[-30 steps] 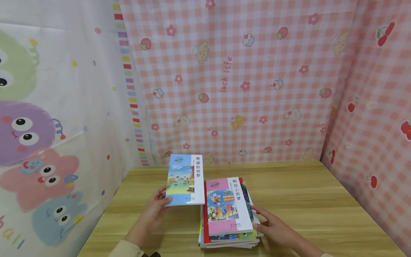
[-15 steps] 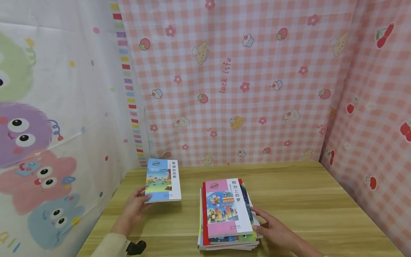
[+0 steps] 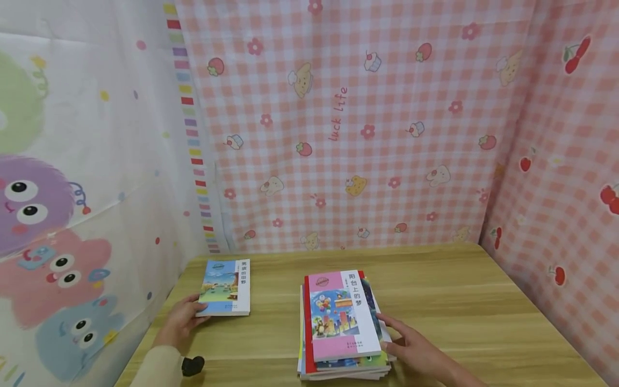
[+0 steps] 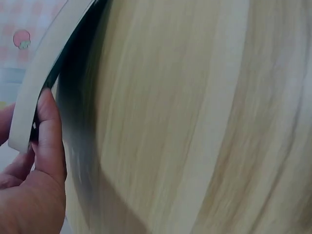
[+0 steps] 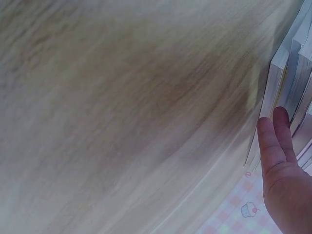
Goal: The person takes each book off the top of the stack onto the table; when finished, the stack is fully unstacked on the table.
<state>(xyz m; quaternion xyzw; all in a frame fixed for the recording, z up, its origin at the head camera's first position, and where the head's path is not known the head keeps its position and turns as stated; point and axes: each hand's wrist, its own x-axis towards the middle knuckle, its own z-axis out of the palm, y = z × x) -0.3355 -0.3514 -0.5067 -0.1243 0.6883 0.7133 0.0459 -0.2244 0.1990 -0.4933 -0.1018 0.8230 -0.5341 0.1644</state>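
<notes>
The left hand (image 3: 182, 318) pinches the blue book (image 3: 220, 287), which extends ahead and right of it. The pink book (image 3: 333, 317) tops the stack (image 3: 348, 372) just left of the right hand (image 3: 413, 346), whose extended fingers touch the stack's side.

Near an edge of the counter (image 4: 165, 117), the left hand (image 4: 36, 190) is gripping a book (image 4: 31, 97) near one end, with fingers (image 4: 49, 131) pressing on both sides of it. The book is slanting and turning its pale page edges to view, while its dark cover is facing the counter; whether the two are touching is unclear. A dark shadow (image 4: 87, 131) is spreading beside them over the wood grain. Beyond the counter's edge, a pink-checked cloth (image 4: 41, 19) is showing a strawberry print (image 4: 22, 39).
</notes>
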